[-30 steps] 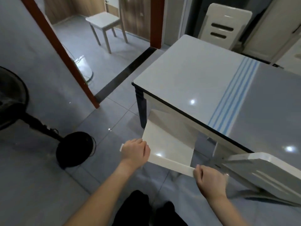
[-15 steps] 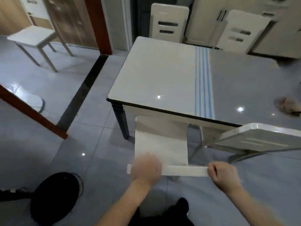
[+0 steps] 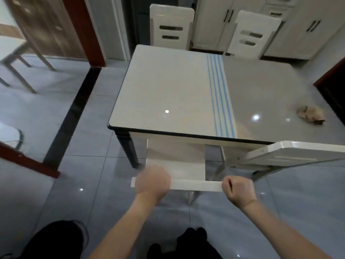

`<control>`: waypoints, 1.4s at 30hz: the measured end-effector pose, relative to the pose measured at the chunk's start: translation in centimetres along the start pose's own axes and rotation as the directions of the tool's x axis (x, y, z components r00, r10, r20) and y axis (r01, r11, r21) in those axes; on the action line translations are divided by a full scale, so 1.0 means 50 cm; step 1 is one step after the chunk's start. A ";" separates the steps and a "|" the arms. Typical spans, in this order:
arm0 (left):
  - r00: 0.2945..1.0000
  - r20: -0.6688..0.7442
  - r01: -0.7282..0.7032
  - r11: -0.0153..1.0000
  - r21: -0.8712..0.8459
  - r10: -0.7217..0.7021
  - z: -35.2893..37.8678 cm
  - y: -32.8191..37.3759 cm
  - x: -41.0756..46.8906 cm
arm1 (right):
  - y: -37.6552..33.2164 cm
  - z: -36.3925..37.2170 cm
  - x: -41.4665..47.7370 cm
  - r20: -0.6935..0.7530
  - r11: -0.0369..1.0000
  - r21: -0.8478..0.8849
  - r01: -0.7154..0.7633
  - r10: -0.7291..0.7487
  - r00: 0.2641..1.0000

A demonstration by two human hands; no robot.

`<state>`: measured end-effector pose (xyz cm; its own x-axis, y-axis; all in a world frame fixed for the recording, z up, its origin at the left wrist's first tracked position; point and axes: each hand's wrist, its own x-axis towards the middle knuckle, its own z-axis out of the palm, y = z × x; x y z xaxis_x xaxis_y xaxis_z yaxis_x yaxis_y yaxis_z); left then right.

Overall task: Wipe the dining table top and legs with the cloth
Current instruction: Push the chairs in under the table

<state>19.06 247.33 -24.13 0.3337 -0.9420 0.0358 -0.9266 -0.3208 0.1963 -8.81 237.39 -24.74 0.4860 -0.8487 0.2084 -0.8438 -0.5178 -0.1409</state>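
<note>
Left hand [image 3: 152, 181] and right hand [image 3: 238, 189] clamped on chair rail [image 3: 196, 185] between them; drag straight back evenly, clearing tabletop [image 3: 168, 86] beyond.

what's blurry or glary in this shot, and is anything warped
Head view: the left hand on the chair back is motion-smeared, while the right hand gripping its other end is sharper. Head view: round lamp reflections glare on the glossy table top and floor tiles. Head view: the cloth looks soft, the stool smears, and the door frame leans from the wide lens.
</note>
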 end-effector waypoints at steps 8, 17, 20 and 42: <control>0.999 -0.040 0.006 1.000 0.011 -0.005 0.003 -0.005 0.152 | 0.024 0.034 0.144 -0.045 1.000 -0.025 -0.017 0.016 0.999; 0.998 -0.061 0.021 1.000 0.001 -0.021 0.015 0.018 0.273 | 0.071 0.050 0.257 -0.087 1.000 -0.026 -0.002 -0.001 0.996; 0.998 -0.041 0.045 0.999 -0.004 -0.045 0.013 0.022 0.297 | 0.086 0.058 0.281 -0.053 1.000 -0.020 0.005 -0.006 0.999; 0.980 0.168 0.150 0.940 -0.306 -0.102 -0.058 0.047 0.317 | 0.099 0.011 0.354 0.221 0.990 0.136 0.037 -0.066 0.973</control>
<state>22.69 231.94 -20.26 0.3926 -0.9074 -0.1496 -0.7676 -0.4129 0.4902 -4.23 219.73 -22.29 0.5791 -0.8153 -0.0013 -0.7867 -0.5584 -0.2633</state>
